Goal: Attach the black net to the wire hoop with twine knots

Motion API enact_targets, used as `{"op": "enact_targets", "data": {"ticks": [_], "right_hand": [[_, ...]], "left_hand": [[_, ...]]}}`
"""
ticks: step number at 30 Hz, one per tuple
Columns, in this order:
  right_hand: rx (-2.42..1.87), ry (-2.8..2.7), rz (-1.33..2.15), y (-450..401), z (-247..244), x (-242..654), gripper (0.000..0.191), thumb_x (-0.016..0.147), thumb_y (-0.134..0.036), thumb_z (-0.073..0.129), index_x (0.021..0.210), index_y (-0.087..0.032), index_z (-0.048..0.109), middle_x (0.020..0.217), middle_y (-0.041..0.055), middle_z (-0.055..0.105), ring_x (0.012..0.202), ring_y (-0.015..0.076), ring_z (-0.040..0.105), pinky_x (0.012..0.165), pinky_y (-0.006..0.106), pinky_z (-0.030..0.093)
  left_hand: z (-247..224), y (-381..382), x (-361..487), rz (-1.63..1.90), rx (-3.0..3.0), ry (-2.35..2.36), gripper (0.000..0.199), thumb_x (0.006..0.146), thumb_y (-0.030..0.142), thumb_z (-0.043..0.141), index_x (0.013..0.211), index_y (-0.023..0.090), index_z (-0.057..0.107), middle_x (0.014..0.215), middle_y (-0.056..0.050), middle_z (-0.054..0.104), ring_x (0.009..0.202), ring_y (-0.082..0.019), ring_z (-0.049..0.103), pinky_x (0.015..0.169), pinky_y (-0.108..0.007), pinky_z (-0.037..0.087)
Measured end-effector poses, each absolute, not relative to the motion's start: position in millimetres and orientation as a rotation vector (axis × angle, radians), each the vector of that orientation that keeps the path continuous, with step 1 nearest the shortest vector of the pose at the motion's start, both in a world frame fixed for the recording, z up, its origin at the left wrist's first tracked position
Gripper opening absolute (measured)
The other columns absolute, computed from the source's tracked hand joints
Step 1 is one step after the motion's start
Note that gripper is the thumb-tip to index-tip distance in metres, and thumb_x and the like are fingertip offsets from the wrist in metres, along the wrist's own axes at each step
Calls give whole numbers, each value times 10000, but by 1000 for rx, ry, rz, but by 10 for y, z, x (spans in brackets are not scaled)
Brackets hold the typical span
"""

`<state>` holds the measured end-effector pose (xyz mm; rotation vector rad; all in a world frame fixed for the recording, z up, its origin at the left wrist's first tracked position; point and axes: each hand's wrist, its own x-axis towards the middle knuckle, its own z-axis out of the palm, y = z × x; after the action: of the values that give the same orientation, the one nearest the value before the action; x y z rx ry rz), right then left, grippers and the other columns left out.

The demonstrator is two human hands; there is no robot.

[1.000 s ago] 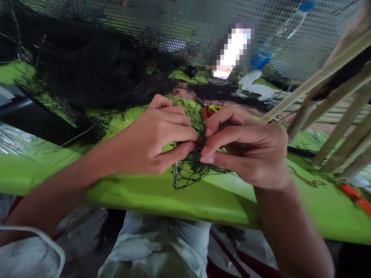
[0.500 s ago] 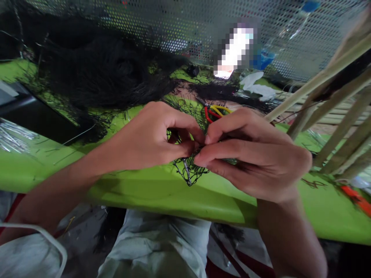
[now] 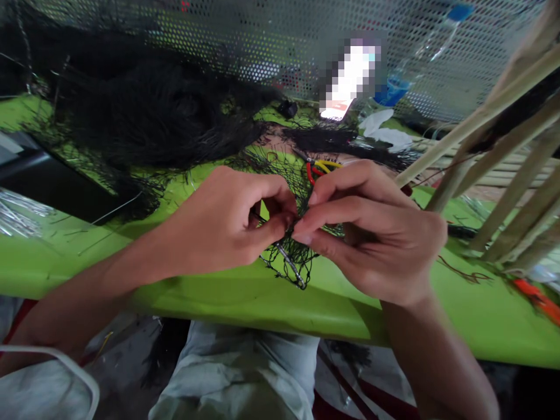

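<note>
My left hand [image 3: 240,219] is closed in a pinch, thumb against fingers, on a piece of black netting [image 3: 306,249]. A grey wire-like strip [image 3: 287,256] runs along the netting below the fingertips and slants toward the table's front edge. Close beside it, my right hand [image 3: 380,233] has its thumb and fingers pinched together at the same spot. The fingertips hide what exactly lies between them, though the net meets them there. Just behind the hands lie pliers [image 3: 321,168] with red and yellow handles, partly covered by the right hand.
A large heap of black netting [image 3: 175,111] covers the back left of the green table [image 3: 210,294]. A dark box-like object [image 3: 56,181] and silvery wires [image 3: 20,216] lie at the left. A lit phone [image 3: 350,79] leans against the perforated panel [image 3: 289,35]. Wooden sticks [image 3: 476,134] stand at the right.
The right hand has shifted slightly left, and its fingertips are a little more spread. The netting's lower tip with the strip has swung to the right. The left hand has tilted slightly.
</note>
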<state>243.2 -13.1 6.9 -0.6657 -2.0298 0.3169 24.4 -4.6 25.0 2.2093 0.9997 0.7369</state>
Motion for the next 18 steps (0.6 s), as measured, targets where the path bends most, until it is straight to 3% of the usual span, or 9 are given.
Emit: {"op": "enact_targets", "data": {"ticks": [9,13,18], "right_hand": [[-756,-1888,453,-111,-20,2377,153,914,-93,781,933,-243,760,882,-8,768,759,137,680,624,292,523],[-794,-1798,524,-149,-48,2358,210,898,-107,805,1052,-245,766,917,-12,778,660,115,651,523,277,489],[-680,-1873,256,-144,-83,2362,313,886,-33,767,1084,-275,770,1008,-3,813,833,160,748,735,303,638]], "left_hand": [[139,-89,287,984,2319,1007,90,952,181,595,946,208,680,819,30,768,676,-125,702,645,-283,485],[138,-113,295,995,2290,1038,92,959,178,592,940,213,675,814,33,757,667,-117,666,643,-283,467],[170,-122,298,971,2106,1055,80,928,185,615,918,212,690,782,40,741,670,-113,659,590,-248,487]]}}
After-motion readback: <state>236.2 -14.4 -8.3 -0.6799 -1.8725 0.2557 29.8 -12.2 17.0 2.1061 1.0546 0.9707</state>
